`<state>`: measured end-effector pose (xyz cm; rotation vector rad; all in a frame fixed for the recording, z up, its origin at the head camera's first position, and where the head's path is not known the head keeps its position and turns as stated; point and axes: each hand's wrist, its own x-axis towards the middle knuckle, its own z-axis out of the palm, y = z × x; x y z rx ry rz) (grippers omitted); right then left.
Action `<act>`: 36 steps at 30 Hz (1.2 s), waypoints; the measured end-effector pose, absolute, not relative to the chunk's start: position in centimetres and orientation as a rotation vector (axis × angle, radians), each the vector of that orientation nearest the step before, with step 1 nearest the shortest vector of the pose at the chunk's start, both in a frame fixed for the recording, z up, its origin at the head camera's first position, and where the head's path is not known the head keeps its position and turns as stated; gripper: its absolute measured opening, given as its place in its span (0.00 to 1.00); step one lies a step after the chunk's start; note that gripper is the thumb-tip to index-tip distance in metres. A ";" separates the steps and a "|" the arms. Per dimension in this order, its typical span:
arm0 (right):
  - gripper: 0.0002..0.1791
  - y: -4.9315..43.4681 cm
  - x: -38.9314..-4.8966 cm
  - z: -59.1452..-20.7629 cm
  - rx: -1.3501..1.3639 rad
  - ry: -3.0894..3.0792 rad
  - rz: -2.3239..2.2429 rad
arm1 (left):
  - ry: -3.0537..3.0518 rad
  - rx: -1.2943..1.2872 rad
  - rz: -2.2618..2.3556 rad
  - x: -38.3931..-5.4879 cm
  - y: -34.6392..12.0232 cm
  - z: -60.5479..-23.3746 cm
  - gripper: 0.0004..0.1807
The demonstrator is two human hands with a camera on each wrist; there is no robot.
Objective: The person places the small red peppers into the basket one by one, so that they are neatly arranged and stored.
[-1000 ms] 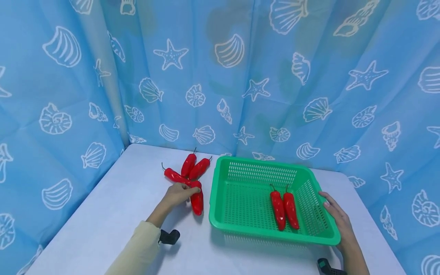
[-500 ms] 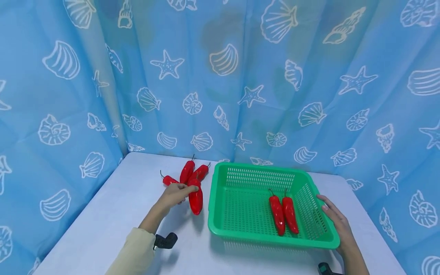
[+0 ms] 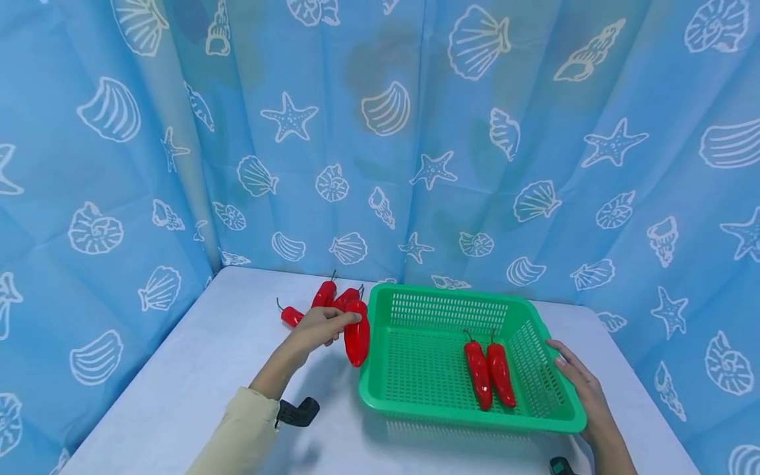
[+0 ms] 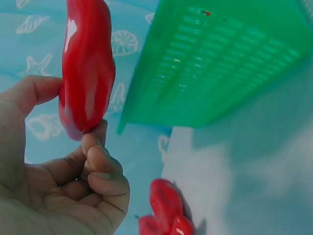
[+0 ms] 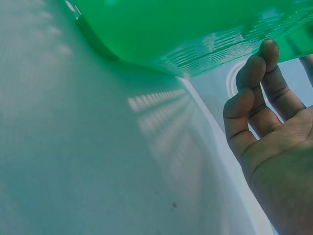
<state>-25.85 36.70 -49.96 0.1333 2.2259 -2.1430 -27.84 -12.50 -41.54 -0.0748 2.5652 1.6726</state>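
My left hand (image 3: 313, 331) pinches a red pepper (image 3: 357, 343) between thumb and fingers. The pepper hangs with its stem up, right beside the left rim of a green plastic basket (image 3: 442, 411). In the left wrist view the thumb lies on one side of this glossy pepper (image 4: 88, 73) and a fingertip shows behind its end. At the basket's right side, my right hand (image 3: 588, 389) holds the rim, its thumb and forefinger at the edge. Seen from the right wrist, bent fingers (image 5: 252, 71) overlap the basket's slotted outer wall (image 5: 210, 51).
Two red peppers (image 3: 478, 376) lie side by side in the right half of the basket. Left of it, several more red peppers (image 3: 323, 295) lie bunched on the white table (image 3: 178, 396). A blue shell-patterned curtain (image 3: 332, 138) hangs behind and along the sides.
My left hand has raised the pepper off the bunch and brought it rightward to the basket's left rim. My right hand stays at the basket. The head view has tilted slightly upward.
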 end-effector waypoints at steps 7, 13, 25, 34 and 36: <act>0.34 36.6 -25.8 -49.6 0.162 2.240 -2.111 | 2.549 0.058 1.659 -28.2 -10.4 -40.5 0.23; 0.33 36.7 -25.8 -49.4 0.149 2.297 -2.076 | 2.531 0.118 1.611 -28.5 -8.4 -40.2 0.24; 0.37 38.1 -26.4 -48.6 0.081 2.561 -1.748 | 2.613 0.152 1.491 -28.5 -6.1 -39.6 0.22; 0.34 38.5 -26.1 -47.5 -0.042 2.544 -1.698 | 2.578 0.206 1.478 -28.7 -4.3 -39.5 0.21; 0.35 38.6 -26.1 -47.5 -0.030 2.551 -1.676 | 2.566 0.221 1.488 -28.8 -3.7 -39.5 0.18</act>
